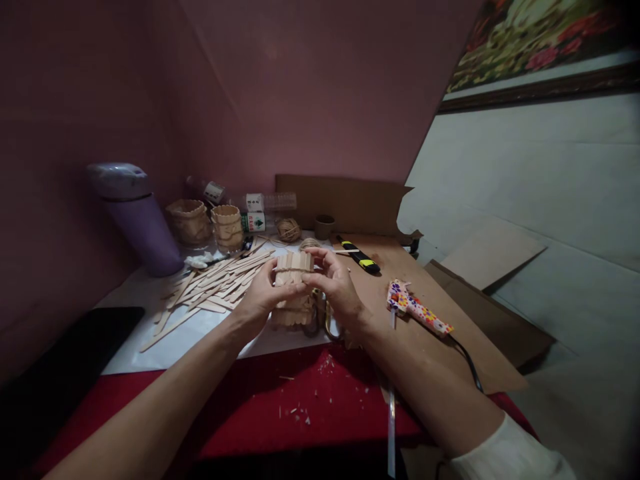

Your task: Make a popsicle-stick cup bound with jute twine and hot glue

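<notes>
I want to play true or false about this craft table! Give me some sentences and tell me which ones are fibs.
1. The left hand and the right hand both hold the stick cup. True.
2. The glue gun is in the right hand. False: it lies on the cardboard, to the right of that hand.
3. Loose sticks lie on the white sheet. True.
4. The jug at the left is green. False: it is purple.
</notes>
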A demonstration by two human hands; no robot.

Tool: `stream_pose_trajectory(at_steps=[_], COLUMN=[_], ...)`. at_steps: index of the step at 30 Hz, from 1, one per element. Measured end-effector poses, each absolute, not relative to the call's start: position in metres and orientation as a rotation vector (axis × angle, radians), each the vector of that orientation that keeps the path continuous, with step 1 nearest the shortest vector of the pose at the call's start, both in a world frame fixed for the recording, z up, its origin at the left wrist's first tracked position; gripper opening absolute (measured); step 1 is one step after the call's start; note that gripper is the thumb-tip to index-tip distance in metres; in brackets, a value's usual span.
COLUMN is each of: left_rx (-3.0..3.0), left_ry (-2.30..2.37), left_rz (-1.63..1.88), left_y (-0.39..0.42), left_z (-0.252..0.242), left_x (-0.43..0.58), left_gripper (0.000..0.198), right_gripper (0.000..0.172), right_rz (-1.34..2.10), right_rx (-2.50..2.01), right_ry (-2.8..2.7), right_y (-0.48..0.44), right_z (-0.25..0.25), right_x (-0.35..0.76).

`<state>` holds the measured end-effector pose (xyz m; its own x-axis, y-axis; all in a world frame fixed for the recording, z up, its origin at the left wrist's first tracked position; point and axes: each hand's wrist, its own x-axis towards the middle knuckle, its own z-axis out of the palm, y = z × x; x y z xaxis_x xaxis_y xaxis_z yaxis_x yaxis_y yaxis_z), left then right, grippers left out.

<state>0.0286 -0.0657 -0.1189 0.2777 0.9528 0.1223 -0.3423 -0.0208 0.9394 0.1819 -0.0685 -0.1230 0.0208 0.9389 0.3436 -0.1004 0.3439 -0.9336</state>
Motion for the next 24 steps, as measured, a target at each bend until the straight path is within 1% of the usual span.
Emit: stream_pose_trajectory(at_steps=[3,7,9,20,24], left_rx=[1.138,1.110,1.098,1.112,1.100], left_ry=[0.726,0.731,0.735,0.750,0.745], left_rz=[1.179,1.152,1.142,1.144,1.138], left_y=[-0.0649,-0.0646,-0.0646,-0.0692,-0.0697], left_z=[-0.1206,-0.1203,-0.1201,-0.1153,-0.1140], left_x=[0.0283,0.0280,0.0280,0.0295,0.0302], left_gripper=[0.068,0.071,0.071,0.068,0.069], right_gripper=[0.046,0.037,0.035,0.041,0.037], right_rz=[0.985,1.003,1.011,1.009,0.874], right_rx=[-0.870,-0.857,-0.853,-0.844,-0.783], right_ry=[-1.311,-1.314,-1.310,-1.356,-1.503], right_y=[-0.0687,-0.0707,-0.0716,-0.0697,-0.0668], right_z=[-0.1225,-0.1195,-0.1184,-0.1231,-0.1242], right_x=[0.1824,0.1823,0.1823,0.1847,0.1888])
